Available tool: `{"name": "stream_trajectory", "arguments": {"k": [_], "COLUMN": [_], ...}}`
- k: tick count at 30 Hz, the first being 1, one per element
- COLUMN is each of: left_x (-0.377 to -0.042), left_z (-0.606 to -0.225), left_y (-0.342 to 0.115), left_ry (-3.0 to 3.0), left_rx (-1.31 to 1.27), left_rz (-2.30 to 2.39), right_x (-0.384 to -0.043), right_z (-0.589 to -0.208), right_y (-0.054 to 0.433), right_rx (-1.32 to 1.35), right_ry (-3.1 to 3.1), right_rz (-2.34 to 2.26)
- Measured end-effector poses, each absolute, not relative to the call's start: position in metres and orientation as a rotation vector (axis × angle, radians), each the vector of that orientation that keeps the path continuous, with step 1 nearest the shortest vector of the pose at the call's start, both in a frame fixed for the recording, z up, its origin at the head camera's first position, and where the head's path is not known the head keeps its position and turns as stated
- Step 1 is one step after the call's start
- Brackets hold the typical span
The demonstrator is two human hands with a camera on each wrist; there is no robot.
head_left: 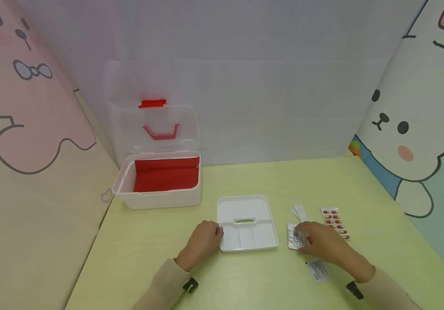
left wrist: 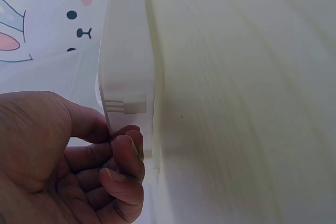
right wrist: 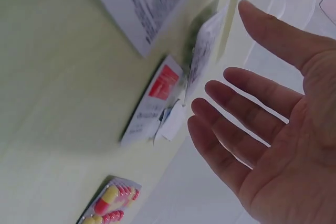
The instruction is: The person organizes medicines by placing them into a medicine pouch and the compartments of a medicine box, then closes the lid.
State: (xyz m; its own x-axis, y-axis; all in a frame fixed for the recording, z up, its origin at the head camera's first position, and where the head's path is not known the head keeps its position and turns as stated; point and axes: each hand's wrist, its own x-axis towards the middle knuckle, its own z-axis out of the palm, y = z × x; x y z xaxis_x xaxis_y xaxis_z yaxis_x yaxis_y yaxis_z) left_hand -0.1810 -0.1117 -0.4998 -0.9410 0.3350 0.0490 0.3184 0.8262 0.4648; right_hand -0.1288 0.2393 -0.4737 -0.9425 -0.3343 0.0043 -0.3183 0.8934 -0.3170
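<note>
My left hand (head_left: 205, 238) pinches the left edge of a white divided tray (head_left: 246, 206) lying on the table. In the left wrist view, thumb and curled fingers (left wrist: 127, 156) meet at the tray's side wall (left wrist: 126, 40). My right hand (head_left: 324, 242) is over a silver blister pack (head_left: 292, 237), which it partly covers. Its fingers are spread and fairly straight in the right wrist view, apart from the packs. A flat pack with a red label (right wrist: 164, 82) lies below that hand. Nearby are a printed white sachet (head_left: 318, 271) and a blister of red-and-yellow capsules (head_left: 331, 216).
A white box (head_left: 159, 200) with its clear lid (head_left: 184, 116) raised stands at the back left, a red panel (head_left: 165, 174) inside. White paper strips (head_left: 299, 212) lie behind the right hand. Curtain-like walls with cartoon animals enclose the pale yellow table (head_left: 128, 258).
</note>
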Motion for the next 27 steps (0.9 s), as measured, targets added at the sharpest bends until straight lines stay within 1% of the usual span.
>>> {"name": "stream_trajectory", "arguments": {"k": [9, 17, 27], "left_x": [-0.18, -0.18, -0.18], "left_z": [-0.5, -0.5, -0.5], "left_y": [-0.112, -0.112, -0.112], "left_ry": [2.962, 2.965, 2.951], "left_rx": [0.523, 0.52, 0.498], "left_rz": [0.736, 0.745, 0.746], "right_x": [-0.127, -0.124, -0.121], "right_z": [-0.481, -0.484, -0.484], "right_y": [0.229, 0.228, 0.224], "right_rx": [-0.496, -0.574, -0.593], "right_ry": [3.001, 3.091, 3.146], "right_rz": [-0.423, -0.348, -0.311]}}
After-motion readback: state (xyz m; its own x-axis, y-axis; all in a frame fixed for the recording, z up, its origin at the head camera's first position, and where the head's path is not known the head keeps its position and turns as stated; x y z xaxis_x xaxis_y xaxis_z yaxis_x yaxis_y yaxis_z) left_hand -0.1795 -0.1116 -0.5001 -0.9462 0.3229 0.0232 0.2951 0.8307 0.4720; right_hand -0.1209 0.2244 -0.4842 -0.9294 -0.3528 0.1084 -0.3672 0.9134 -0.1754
